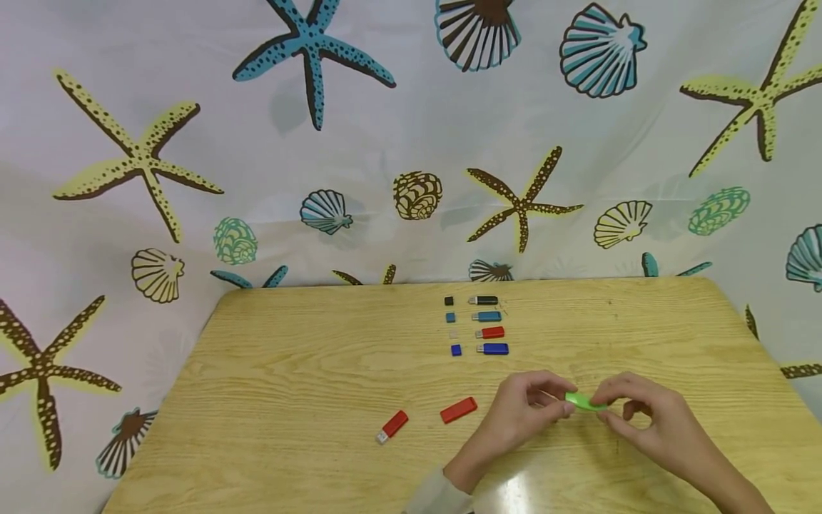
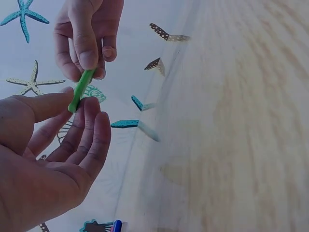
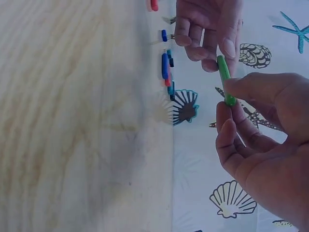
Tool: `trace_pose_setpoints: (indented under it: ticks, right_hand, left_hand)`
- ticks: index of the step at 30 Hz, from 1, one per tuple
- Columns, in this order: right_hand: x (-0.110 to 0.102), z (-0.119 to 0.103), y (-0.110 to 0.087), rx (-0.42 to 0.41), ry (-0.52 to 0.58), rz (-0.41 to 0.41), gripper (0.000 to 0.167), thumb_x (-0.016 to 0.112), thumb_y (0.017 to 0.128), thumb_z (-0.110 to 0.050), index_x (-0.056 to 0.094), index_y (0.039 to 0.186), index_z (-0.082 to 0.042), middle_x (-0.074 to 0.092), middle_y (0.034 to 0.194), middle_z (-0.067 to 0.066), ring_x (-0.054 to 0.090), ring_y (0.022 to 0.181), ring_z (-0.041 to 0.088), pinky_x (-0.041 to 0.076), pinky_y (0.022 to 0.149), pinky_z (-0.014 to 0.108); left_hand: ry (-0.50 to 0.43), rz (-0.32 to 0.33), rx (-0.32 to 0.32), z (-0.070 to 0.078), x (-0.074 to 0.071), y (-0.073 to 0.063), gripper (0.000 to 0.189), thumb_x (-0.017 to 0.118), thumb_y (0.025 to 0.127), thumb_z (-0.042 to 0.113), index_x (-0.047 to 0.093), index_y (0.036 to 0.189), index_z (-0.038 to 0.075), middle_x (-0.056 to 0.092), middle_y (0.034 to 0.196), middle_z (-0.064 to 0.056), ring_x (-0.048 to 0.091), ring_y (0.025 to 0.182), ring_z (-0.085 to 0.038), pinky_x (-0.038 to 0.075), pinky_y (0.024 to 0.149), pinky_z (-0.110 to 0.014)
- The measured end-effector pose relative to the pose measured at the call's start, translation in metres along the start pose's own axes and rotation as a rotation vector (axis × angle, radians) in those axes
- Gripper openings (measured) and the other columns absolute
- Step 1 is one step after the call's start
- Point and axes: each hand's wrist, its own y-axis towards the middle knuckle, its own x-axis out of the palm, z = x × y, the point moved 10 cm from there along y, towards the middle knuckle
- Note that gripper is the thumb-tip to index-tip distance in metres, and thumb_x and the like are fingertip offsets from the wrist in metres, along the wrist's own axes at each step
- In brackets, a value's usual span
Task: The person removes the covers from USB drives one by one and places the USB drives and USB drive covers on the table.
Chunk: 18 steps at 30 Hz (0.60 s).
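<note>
Both hands hold a slim, bright green USB stick [image 1: 583,402] between them over the front right part of the table. My left hand [image 1: 528,407] pinches one end between thumb and fingers. At the opposite end, the thumb and fingertips of my right hand [image 1: 651,421] pinch it too. In the left wrist view the green stick [image 2: 81,91] runs from one hand to the other, its ends partly hidden by fingertips. No metal plug shows on it. Left of the hands lie a red USB stick [image 1: 393,426] with its plug bare and a red oblong piece [image 1: 459,410].
Farther back, uncapped USB sticks stand in a column: black [image 1: 484,300], light blue [image 1: 488,316], red [image 1: 491,333] and dark blue [image 1: 494,349]. Small caps lie beside them, among them a dark blue cap [image 1: 456,350]. A patterned cloth [image 1: 372,150] hangs behind the wooden table [image 1: 308,357].
</note>
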Motion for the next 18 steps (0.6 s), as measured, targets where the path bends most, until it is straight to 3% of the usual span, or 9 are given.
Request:
trace_pose_setpoints:
  ticks: [5, 11, 18]
  right_hand:
    - [0.002, -0.007, 0.006, -0.01, 0.053, -0.017, 0.045, 0.08, 0.078, 0.016, 0.074, 0.105, -0.019, 0.072, 0.103, -0.002, 0.063, 0.085, 0.006, 0.051, 0.061, 0.02]
    - [0.011, -0.009, 0.014, 0.01, 0.145, -0.034, 0.038, 0.077, 0.084, 0.013, 0.073, 0.11, -0.014, 0.073, 0.106, 0.001, 0.066, 0.091, 0.009, 0.055, 0.066, 0.023]
    - [0.017, -0.012, 0.023, -0.006, 0.167, -0.011, 0.038, 0.077, 0.083, 0.014, 0.074, 0.109, -0.013, 0.072, 0.105, 0.002, 0.066, 0.091, 0.011, 0.055, 0.067, 0.022]
  left_hand:
    - [-0.004, 0.021, 0.013, 0.007, -0.007, -0.004, 0.019, 0.075, 0.094, 0.006, 0.074, 0.113, -0.001, 0.074, 0.105, -0.013, 0.069, 0.08, -0.003, 0.061, 0.072, -0.028]
    - [-0.019, 0.074, 0.009, 0.012, -0.021, -0.006, 0.014, 0.076, 0.093, 0.003, 0.075, 0.107, 0.001, 0.075, 0.092, -0.015, 0.074, 0.081, -0.028, 0.058, 0.069, -0.024]
    - [0.003, 0.092, 0.019, 0.015, -0.033, -0.01, 0.015, 0.075, 0.093, 0.002, 0.075, 0.107, 0.002, 0.076, 0.091, -0.011, 0.073, 0.078, -0.011, 0.057, 0.068, -0.022]
